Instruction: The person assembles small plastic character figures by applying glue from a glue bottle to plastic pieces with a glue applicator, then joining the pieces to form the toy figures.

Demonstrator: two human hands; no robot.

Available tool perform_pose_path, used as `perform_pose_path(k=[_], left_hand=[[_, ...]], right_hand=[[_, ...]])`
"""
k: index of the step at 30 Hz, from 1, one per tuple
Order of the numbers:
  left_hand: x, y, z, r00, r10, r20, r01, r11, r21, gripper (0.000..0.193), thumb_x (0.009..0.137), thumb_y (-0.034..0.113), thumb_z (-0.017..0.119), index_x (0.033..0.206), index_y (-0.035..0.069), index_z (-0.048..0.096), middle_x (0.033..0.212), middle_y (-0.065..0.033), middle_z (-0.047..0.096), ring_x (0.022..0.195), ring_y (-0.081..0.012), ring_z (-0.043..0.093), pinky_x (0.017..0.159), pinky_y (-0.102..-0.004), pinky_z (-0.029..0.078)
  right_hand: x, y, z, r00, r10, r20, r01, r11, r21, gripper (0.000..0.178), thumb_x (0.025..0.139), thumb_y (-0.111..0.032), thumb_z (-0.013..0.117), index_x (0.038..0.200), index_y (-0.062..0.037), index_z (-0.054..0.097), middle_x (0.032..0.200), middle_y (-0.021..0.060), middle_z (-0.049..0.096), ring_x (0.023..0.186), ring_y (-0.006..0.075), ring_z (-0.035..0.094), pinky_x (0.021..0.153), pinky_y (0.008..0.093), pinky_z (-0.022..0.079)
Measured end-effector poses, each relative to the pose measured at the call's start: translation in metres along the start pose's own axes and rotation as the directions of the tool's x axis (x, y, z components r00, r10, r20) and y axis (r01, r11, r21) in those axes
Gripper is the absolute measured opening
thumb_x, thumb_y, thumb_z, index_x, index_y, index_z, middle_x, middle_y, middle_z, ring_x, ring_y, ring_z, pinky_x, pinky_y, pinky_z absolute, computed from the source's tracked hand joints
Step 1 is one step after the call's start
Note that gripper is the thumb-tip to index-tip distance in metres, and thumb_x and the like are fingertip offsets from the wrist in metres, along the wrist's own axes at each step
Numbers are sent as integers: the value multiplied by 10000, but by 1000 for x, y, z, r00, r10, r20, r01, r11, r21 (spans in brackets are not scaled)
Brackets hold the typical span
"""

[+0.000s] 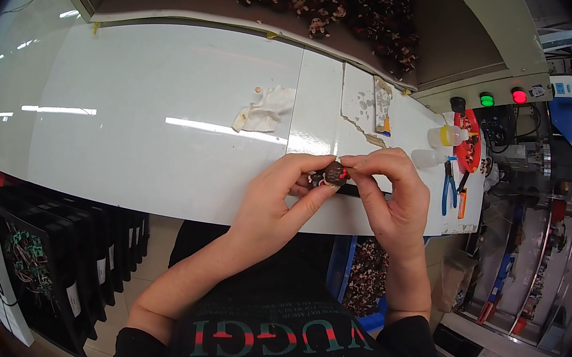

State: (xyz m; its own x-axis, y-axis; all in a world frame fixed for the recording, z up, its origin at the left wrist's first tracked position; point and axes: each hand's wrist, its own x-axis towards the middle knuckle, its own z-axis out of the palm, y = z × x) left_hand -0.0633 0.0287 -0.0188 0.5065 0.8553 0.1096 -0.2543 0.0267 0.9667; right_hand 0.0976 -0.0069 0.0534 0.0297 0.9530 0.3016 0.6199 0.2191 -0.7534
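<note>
two bare hands meeting over one tiny thing. the left hand [273, 195] has its thumb on the near side and fingers on the far side, clamped around a little dark brown figure [333, 175] with red on it, so the piece sits right between the hands. the right hand [396, 202] has thumb and index finger together at the red bit [343, 175]; can't tell if they're actually gripping it or just pressing.

what could go wrong, imo: too hard a push from the right fingertips could knock the red bit crooked or twist the figure out of that pinch. not much surface to hang on to. and both hands are close to the near edge of the white table [162, 150], so a slip could send it over, maybe into the blue bin [339, 269] below the right hand.

pose-wise, the left forearm slants up and inward, the right one comes up steeper with its hand bent in toward the left, fingertips facing each other.

further out: crumpled white cloth [269, 111] beyond the left hand. right of the right hand, a yellow-capped bottle [448, 135], a blue-tipped bottle [429, 159], blue-handled pliers [446, 193] and a red tray [459, 121] of small parts. farthest beyond both hands, a big pile of little figures [330, 7] under a hood.
</note>
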Motion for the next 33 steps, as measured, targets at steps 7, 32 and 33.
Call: perform_pose_path(k=[7, 32, 33], left_hand=[[-1, 3, -2, 998, -37, 54, 33, 997, 72, 324, 882, 11, 602, 1196, -26, 529, 1079, -77, 608, 899, -92, 597, 776, -232, 501], [5, 18, 26, 988, -97, 121, 126, 955, -269, 309, 898, -21, 543, 1174, -1, 406, 1068, -110, 522, 903, -141, 604, 760, -271, 549], [5, 18, 25, 989, -94, 116, 122, 955, -269, 302, 897, -22, 544, 1167, -6, 412, 1067, -110, 523, 903, -141, 605, 762, -272, 550]], right_hand=[[-13, -1, 16, 991, -124, -55, 105, 957, -270, 253, 702, 95, 664, 904, -46, 606, 908, 60, 676, 782, 235, 594, 665, 308, 493], [-35, 20, -9, 995, -76, -67, 80, 995, 63, 321, 786, 12, 680, 1075, -45, 553, 1066, 115, 620, 961, 261, 603, 819, 330, 490], [-34, 20, -9, 996, -69, -64, 73, 995, 65, 311, 789, 14, 677, 1070, -42, 555, 1060, 114, 623, 958, 257, 605, 819, 326, 491]])
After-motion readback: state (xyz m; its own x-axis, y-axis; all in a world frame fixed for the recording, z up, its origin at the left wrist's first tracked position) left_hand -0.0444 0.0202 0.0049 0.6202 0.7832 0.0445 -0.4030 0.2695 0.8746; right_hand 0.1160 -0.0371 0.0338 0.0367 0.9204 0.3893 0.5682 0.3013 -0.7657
